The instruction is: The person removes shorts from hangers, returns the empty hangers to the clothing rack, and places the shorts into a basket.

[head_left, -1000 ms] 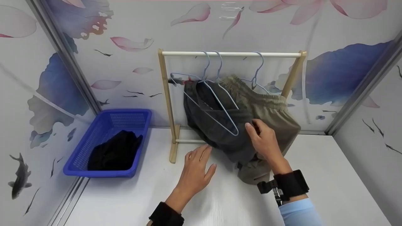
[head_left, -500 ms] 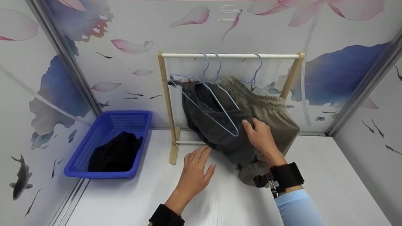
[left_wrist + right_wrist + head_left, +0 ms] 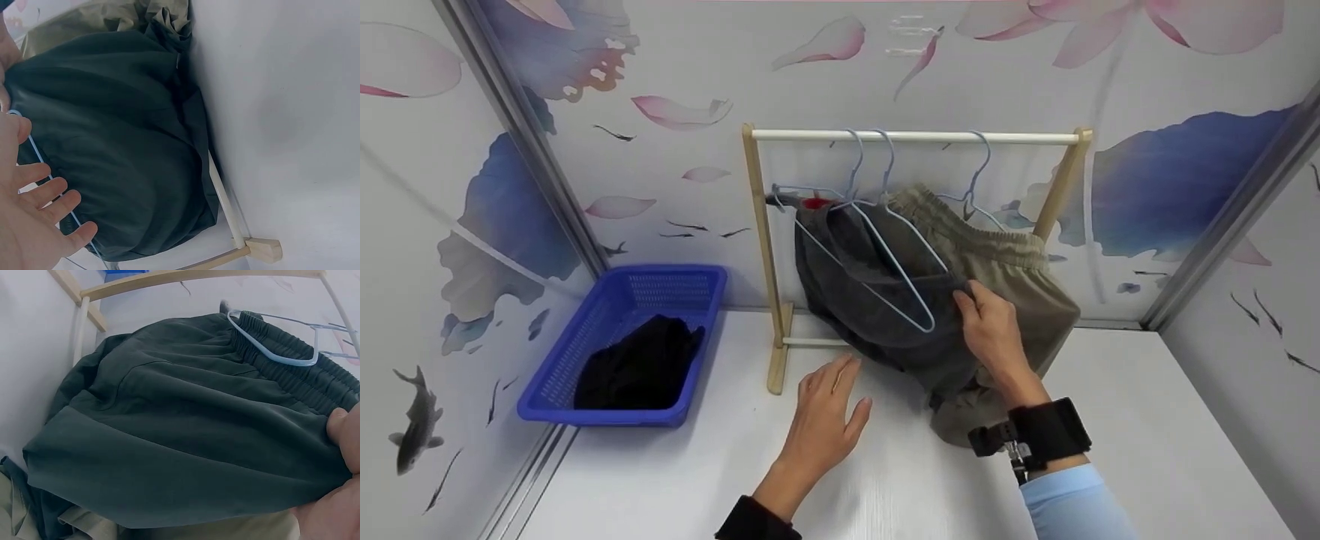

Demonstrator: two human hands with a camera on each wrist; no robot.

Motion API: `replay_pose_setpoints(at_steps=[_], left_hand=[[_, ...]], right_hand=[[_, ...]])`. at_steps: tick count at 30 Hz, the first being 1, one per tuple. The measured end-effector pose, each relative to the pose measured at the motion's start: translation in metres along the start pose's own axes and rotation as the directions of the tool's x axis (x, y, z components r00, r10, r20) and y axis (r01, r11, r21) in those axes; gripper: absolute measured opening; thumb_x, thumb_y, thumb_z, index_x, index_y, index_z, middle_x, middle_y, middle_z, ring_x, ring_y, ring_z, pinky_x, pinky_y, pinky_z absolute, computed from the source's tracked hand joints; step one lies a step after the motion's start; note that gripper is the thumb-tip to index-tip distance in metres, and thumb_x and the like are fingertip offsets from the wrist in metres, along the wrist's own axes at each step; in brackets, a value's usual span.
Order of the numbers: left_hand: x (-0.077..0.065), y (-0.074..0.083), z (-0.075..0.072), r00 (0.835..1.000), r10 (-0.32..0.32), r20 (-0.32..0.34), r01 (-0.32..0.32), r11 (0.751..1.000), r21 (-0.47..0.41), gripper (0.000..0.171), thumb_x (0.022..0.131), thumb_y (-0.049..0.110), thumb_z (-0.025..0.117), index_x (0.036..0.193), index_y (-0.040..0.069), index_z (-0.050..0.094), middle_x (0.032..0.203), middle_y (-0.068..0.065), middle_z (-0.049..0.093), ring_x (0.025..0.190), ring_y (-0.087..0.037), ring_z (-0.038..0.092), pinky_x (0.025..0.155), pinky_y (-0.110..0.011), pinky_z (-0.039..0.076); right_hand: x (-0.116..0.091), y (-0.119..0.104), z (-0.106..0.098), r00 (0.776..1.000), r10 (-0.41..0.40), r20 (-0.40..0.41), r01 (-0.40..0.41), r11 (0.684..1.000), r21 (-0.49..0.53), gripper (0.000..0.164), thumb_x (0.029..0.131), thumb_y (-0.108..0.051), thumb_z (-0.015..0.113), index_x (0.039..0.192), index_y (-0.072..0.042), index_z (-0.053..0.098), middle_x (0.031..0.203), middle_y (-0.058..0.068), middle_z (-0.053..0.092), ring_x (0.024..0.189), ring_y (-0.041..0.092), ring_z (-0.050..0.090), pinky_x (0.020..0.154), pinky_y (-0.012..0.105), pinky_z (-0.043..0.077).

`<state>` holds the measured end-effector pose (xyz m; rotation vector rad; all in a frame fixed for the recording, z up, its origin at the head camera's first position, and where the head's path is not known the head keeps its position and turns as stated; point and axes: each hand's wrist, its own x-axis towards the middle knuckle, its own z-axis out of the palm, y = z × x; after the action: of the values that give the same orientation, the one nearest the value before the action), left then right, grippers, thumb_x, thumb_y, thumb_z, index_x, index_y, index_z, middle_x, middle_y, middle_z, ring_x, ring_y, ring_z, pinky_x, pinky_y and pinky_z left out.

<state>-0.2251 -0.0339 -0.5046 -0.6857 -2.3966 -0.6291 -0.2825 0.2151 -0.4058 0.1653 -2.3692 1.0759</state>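
Observation:
Dark grey elastic-waist pants (image 3: 877,315) hang from the rack, their waist gaping toward me. My right hand (image 3: 992,330) pinches the right end of their waistband, thumb in front in the right wrist view. A light blue hanger (image 3: 897,264) slants across the front of the pants. Behind it, a second blue hanger (image 3: 916,232) runs down into the waist opening. My left hand (image 3: 821,420) is held low before the pants, fingers extended and holding nothing. To the right, khaki pants (image 3: 1035,292) hang partly behind the grey ones, beneath a third hanger (image 3: 976,176).
The clothes rack has a white top rail (image 3: 810,136) and wooden legs (image 3: 766,247). A blue plastic basket (image 3: 529,401) with black cloth (image 3: 637,367) in it stands on the white table (image 3: 1140,420) at left. Printed panels enclose the back and sides.
My right hand has closed its fingers on the grey waistband and drawn it slightly to the right. My left hand has barely moved.

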Motion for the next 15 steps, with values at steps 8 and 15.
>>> replay_pose_setpoints(at_steps=[8,15], left_hand=[[0.0005,-0.0006,-0.0014,1.000,-0.011,-0.013,0.010,1.000,-0.004,0.048,0.097,0.033,0.057,0.137,0.006,0.051,0.138,-0.010,0.049,0.128,-0.024,0.046,0.100,-0.046,0.037],[0.0005,-0.0014,-0.0018,1.000,-0.008,-0.009,0.008,1.000,-0.004,0.050,0.097,0.035,0.057,0.138,0.008,0.050,0.140,-0.010,0.049,0.128,-0.024,0.046,0.099,-0.047,0.038]], right_hand=[[-0.0056,0.0049,-0.0032,0.991,-0.030,-0.130,0.032,0.999,0.013,0.019,0.099,-0.015,0.056,0.086,-0.002,0.060,0.071,0.013,0.054,0.063,0.023,0.047,0.062,0.033,0.035],[-0.0095,0.0080,-0.0063,0.975,-0.034,-0.221,0.039,0.999,0.018,0.019,0.097,-0.014,0.058,0.082,-0.002,0.058,0.066,0.008,0.049,0.062,0.020,0.043,0.059,0.025,0.032]])
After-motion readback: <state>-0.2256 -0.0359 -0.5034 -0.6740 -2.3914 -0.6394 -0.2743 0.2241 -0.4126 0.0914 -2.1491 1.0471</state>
